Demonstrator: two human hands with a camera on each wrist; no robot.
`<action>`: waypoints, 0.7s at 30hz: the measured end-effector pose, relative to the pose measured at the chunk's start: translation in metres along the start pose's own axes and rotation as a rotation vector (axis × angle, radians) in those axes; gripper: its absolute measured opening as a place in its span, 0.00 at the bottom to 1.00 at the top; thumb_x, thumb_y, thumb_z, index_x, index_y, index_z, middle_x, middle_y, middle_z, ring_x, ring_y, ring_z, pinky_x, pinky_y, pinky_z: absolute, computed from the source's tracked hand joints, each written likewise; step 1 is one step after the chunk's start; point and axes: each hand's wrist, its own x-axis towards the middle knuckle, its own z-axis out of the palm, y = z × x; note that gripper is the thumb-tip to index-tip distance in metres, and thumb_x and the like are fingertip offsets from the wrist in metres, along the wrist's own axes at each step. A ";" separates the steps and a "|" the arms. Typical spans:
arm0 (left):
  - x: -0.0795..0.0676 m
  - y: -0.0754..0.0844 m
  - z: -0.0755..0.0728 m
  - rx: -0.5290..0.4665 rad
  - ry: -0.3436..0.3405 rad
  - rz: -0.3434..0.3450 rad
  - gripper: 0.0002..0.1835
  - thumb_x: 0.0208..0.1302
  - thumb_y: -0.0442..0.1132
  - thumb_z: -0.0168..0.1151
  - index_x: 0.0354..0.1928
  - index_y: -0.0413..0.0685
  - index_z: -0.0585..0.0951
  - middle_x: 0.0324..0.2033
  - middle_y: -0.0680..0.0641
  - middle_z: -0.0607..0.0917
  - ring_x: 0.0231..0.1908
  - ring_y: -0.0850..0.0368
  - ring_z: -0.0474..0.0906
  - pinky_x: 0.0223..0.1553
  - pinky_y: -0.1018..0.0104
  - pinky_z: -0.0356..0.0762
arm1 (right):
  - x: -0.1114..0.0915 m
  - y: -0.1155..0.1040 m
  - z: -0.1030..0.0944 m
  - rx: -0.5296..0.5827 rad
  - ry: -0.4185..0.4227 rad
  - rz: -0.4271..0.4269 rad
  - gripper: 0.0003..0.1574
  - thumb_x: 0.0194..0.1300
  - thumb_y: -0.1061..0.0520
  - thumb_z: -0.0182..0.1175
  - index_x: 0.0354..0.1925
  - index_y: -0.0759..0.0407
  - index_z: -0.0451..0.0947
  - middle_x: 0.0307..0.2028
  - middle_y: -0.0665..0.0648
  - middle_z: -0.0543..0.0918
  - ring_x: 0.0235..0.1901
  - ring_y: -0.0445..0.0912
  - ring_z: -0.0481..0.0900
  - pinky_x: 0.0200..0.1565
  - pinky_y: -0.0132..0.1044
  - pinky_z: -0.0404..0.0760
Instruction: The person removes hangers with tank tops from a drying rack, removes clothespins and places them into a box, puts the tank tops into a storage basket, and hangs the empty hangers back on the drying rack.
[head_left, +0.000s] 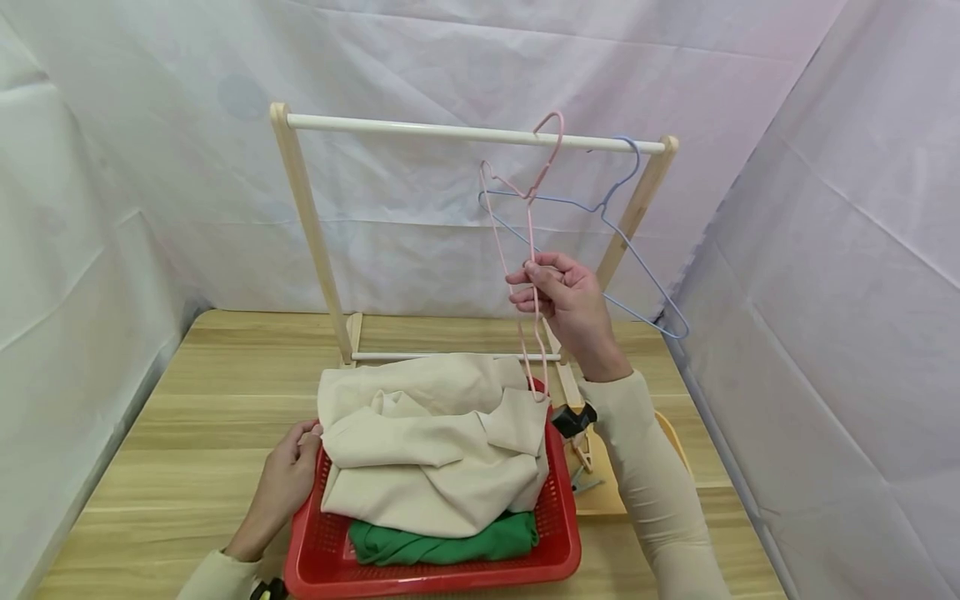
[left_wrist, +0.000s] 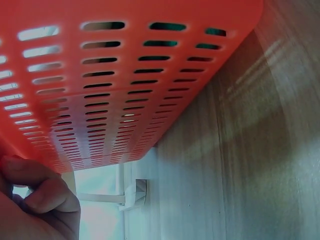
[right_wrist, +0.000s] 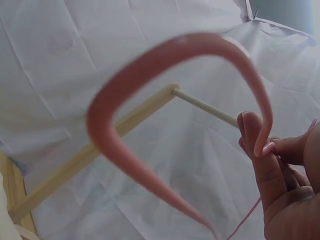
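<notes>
My right hand (head_left: 573, 308) pinches the wire of a pink clothes hanger (head_left: 531, 229) between thumb and fingers. The hanger is turned nearly edge-on, its hook in front of the rack's white rail (head_left: 420, 129) in the head view. Its lower end overlaps the beige garment (head_left: 442, 442). In the right wrist view, one end of the hanger (right_wrist: 101, 117) looms close to the camera. With curled fingers, my left hand (head_left: 287, 467) grips the left rim of a red plastic basket (head_left: 431, 577). The beige garment lies folded in the basket over a green cloth (head_left: 442, 543).
A blue hanger (head_left: 637, 158) hangs near the right end of the rail, beside the rack's wooden post (head_left: 643, 204). A yellow tray (head_left: 603, 497) with small pieces stands right of the basket, partly behind my right forearm. White sheets surround the table (head_left: 172, 433).
</notes>
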 end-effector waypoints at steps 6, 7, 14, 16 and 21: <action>0.000 0.000 -0.001 -0.011 -0.021 -0.027 0.25 0.80 0.53 0.39 0.63 0.41 0.71 0.32 0.41 0.86 0.26 0.59 0.82 0.25 0.65 0.81 | 0.000 -0.003 0.002 -0.003 0.008 -0.003 0.04 0.73 0.66 0.54 0.42 0.67 0.76 0.32 0.58 0.89 0.26 0.44 0.88 0.32 0.32 0.84; 0.000 -0.001 -0.001 -0.015 -0.025 -0.031 0.25 0.80 0.53 0.39 0.63 0.42 0.71 0.32 0.41 0.86 0.25 0.59 0.82 0.25 0.65 0.81 | 0.001 -0.003 0.002 -0.002 0.010 -0.001 0.04 0.73 0.66 0.54 0.41 0.67 0.76 0.32 0.58 0.89 0.26 0.44 0.88 0.32 0.32 0.84; 0.000 0.000 -0.001 -0.019 -0.018 -0.018 0.24 0.80 0.52 0.40 0.62 0.41 0.72 0.31 0.41 0.86 0.25 0.59 0.82 0.25 0.64 0.81 | 0.003 -0.005 0.004 0.024 0.022 0.020 0.06 0.73 0.67 0.53 0.40 0.66 0.77 0.32 0.59 0.89 0.26 0.44 0.88 0.32 0.32 0.84; 0.000 0.000 -0.001 -0.020 -0.014 -0.013 0.24 0.80 0.52 0.40 0.62 0.41 0.72 0.31 0.41 0.86 0.25 0.59 0.82 0.25 0.64 0.81 | 0.003 -0.004 0.004 0.037 0.019 0.023 0.06 0.73 0.67 0.53 0.40 0.68 0.77 0.32 0.59 0.89 0.26 0.45 0.88 0.32 0.32 0.84; 0.000 -0.001 -0.001 -0.030 -0.012 -0.007 0.24 0.80 0.51 0.40 0.62 0.41 0.72 0.32 0.40 0.86 0.25 0.59 0.82 0.25 0.64 0.81 | 0.002 -0.002 0.003 0.055 0.018 0.044 0.06 0.72 0.67 0.54 0.40 0.67 0.78 0.32 0.60 0.88 0.26 0.45 0.88 0.32 0.32 0.84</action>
